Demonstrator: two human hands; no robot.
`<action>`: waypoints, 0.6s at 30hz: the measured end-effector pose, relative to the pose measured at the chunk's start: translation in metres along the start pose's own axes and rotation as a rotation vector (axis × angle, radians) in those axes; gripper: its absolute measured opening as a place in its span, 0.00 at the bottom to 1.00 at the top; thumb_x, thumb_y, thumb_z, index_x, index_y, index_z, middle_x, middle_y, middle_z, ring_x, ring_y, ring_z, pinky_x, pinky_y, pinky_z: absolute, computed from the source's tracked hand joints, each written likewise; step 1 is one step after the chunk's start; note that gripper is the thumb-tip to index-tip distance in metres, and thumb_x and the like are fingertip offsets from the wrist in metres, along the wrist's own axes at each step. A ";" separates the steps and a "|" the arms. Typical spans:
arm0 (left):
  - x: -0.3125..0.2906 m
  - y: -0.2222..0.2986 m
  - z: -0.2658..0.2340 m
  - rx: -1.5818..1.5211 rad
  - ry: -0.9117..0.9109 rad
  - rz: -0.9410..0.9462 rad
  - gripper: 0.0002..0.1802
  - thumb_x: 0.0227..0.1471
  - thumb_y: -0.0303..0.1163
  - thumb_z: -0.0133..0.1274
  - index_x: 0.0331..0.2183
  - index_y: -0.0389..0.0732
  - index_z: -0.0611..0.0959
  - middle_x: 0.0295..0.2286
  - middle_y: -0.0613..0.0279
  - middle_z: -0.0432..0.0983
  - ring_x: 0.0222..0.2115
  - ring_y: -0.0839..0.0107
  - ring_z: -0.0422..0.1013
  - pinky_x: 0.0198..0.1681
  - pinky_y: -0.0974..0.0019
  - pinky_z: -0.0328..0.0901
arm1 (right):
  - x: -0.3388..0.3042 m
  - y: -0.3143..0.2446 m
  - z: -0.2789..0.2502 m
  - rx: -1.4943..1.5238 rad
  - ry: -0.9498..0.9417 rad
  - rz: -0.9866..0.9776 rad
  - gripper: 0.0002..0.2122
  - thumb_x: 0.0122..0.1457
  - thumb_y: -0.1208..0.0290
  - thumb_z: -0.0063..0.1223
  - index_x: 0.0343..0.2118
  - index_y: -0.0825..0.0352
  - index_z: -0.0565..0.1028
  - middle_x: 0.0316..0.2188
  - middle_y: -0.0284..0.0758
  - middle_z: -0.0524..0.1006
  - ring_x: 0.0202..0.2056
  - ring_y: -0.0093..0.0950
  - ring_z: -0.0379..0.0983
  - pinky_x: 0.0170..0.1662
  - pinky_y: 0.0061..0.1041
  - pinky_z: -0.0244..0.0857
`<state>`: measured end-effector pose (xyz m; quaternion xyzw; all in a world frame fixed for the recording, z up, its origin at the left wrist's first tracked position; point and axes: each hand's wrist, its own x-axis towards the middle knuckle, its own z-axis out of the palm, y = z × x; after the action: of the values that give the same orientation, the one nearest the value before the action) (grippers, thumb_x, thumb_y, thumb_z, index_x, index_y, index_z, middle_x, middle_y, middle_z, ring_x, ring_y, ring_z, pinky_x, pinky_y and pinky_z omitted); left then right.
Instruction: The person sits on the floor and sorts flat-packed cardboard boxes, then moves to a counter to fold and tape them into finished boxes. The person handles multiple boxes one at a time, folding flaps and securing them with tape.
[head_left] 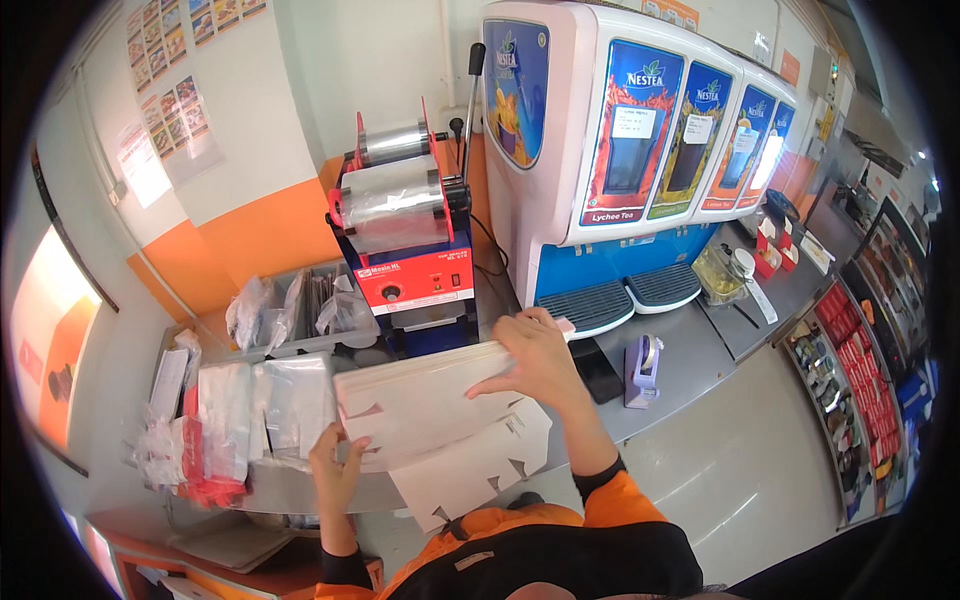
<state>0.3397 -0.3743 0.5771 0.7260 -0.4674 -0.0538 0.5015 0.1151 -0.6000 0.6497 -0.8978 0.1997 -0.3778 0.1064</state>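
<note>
My right hand (538, 358) grips the far right edge of a stack of flat white cardboard blanks (425, 400), its thumb lying across the top. At the stack's near left corner, my left hand (335, 465) holds the edge between thumb and fingers. The blanks have notches cut along their sides. Nearer to me, a separate white cardboard blank (465, 475) with similar cut-outs hangs over the counter's front edge, partly covered by the stack. Left of the stack lie packs of clear plastic bags (290, 400), close to my left hand.
A red and blue cup sealer (415, 285) stands behind the stack. To its right are a drink dispenser (560, 120), a black flat object (597, 372) and a purple tape dispenser (642, 370). A grey bin (350, 335) holds plastic packets. A stocked rack (850, 390) stands across the floor.
</note>
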 end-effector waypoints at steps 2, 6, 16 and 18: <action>-0.016 -0.019 0.012 -0.046 -0.028 -0.018 0.14 0.46 0.31 0.58 0.35 0.33 0.77 0.30 0.51 0.73 0.36 0.62 0.70 0.40 0.65 0.62 | 0.004 -0.001 0.003 -0.064 -0.065 -0.167 0.28 0.31 0.49 0.66 0.29 0.65 0.68 0.26 0.33 0.70 0.34 0.34 0.67 0.47 0.32 0.56; -0.021 -0.001 0.030 -0.017 0.518 0.191 0.24 0.46 0.35 0.59 0.45 0.37 0.74 0.45 0.49 0.69 0.50 0.56 0.61 0.55 0.58 0.53 | 0.003 -0.022 0.015 -0.166 -0.152 -0.288 0.27 0.33 0.51 0.64 0.33 0.64 0.67 0.29 0.32 0.67 0.35 0.32 0.67 0.51 0.32 0.54; 0.043 0.092 0.029 0.565 0.046 0.420 0.19 0.39 0.40 0.61 0.35 0.42 0.79 0.31 0.62 0.74 0.36 0.61 0.67 0.53 0.53 0.56 | -0.048 0.016 -0.011 0.024 0.490 0.117 0.08 0.48 0.70 0.60 0.29 0.65 0.74 0.33 0.35 0.71 0.40 0.32 0.66 0.47 0.33 0.58; 0.045 0.092 0.029 0.521 0.076 0.453 0.16 0.40 0.39 0.61 0.32 0.42 0.80 0.26 0.63 0.74 0.30 0.62 0.68 0.50 0.54 0.58 | -0.096 0.081 -0.011 0.014 0.790 0.571 0.10 0.50 0.68 0.59 0.30 0.67 0.73 0.33 0.39 0.71 0.39 0.39 0.66 0.44 0.36 0.58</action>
<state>0.2913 -0.4330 0.6525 0.7089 -0.5957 0.2074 0.3156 0.0233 -0.6313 0.5684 -0.5945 0.4604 -0.6467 0.1279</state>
